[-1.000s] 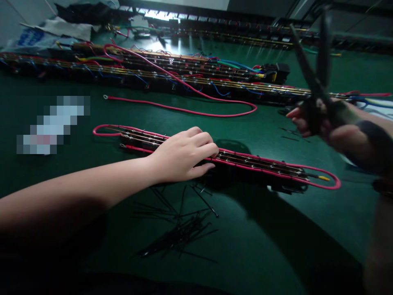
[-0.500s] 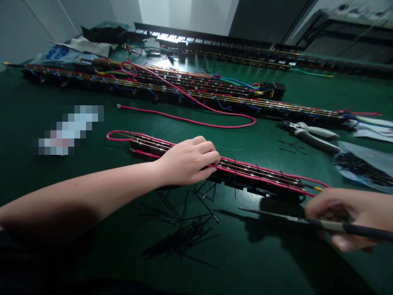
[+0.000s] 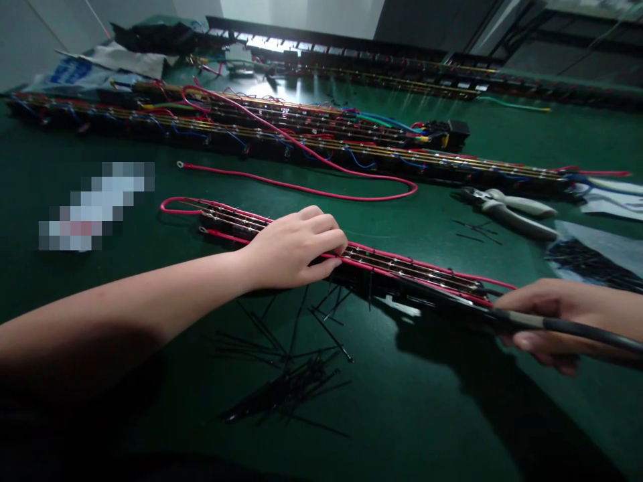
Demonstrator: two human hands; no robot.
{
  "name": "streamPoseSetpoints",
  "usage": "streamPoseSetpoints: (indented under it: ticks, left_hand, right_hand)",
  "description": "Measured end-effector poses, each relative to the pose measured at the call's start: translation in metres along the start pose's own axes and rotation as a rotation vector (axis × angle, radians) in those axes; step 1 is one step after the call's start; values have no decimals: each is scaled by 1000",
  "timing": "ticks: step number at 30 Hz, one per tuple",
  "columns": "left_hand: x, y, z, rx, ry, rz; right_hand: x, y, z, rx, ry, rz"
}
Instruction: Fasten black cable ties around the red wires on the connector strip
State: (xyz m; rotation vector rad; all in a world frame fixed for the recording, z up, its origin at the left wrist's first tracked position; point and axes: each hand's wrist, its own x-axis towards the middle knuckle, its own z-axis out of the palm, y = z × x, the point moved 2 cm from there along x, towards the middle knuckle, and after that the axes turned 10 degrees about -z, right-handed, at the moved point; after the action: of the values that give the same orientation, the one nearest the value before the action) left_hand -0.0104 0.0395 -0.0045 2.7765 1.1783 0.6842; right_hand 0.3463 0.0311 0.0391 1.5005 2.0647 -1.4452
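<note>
My left hand (image 3: 301, 248) is closed over the middle of a narrow black assembly (image 3: 426, 276) with metal strips, gripping it together with the red cables along its edges. Red cable (image 3: 175, 201) loops out past its left end, and a ring terminal (image 3: 203, 229) lies just below. My right hand (image 3: 547, 318), at the right end, is closed around the dark handle of a long, thin tool (image 3: 527, 321). The tool's front part lies along the assembly's near edge and is hard to make out. Black cable ties (image 3: 289, 388) lie loose in front of the assembly.
Grey-handled pliers (image 3: 517, 211) lie at the right, near a clear bag (image 3: 593, 258) of black ties. Behind the assembly are a loose red cable (image 3: 301, 187) and longer wired strips (image 3: 301, 144). A pixelated white item (image 3: 95, 207) is on the left.
My right hand has brought the tool up and against the assembly's near edge, near the red cable. My left hand keeps its grip. The whole view has shifted slightly.
</note>
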Motion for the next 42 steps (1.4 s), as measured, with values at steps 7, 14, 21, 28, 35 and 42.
streamPoseSetpoints:
  ticks: [7, 14, 21, 28, 35, 42]
  left_hand:
    - [0, 0, 0, 10, -2, -5]
    - [0, 1, 0, 16, 12, 8]
    - [0, 1, -1, 23, 14, -2]
    - [0, 1, -1, 25, 15, -15]
    - [0, 0, -1, 38, 27, 5]
    - [0, -3, -1, 56, 25, 0]
  right_hand:
    - [7, -18, 10, 29, -169, 66]
    - [13, -28, 14, -45, -203, 77]
    - [21, -22, 15, -2, -174, 86]
    - [21, -20, 15, 47, -149, 100]
    - [19, -30, 20, 91, -215, 90]
    - [19, -38, 27, 106, -245, 27]
